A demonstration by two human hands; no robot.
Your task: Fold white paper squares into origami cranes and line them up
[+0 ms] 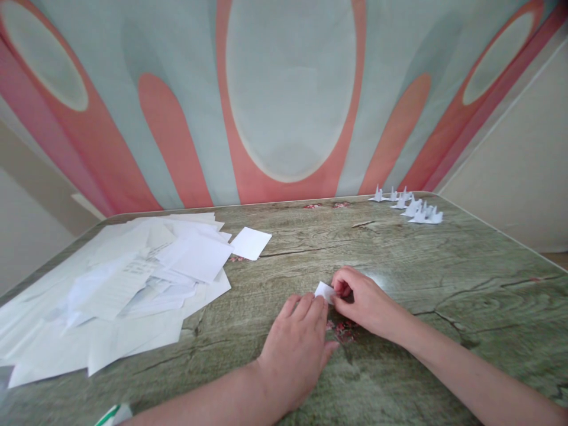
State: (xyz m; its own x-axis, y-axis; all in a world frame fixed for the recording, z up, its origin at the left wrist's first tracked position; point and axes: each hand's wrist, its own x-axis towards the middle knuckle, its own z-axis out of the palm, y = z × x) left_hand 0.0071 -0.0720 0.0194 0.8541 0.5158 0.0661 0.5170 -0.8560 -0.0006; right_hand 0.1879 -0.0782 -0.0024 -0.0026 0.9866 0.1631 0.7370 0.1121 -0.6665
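A small folded piece of white paper lies on the wood-patterned table in front of me. My left hand rests flat over its near left part, fingers stretched out and pressing it down. At its right edge, my right hand pinches the paper between thumb and curled fingers. The fingers hide part of the paper, so its full folded shape cannot be made out.
Loose white sheets cover the table's left side in a spread pile. Beside them lies a square of white paper. Several folded paper cranes stand at the far right corner. A patterned cloth hangs behind the table.
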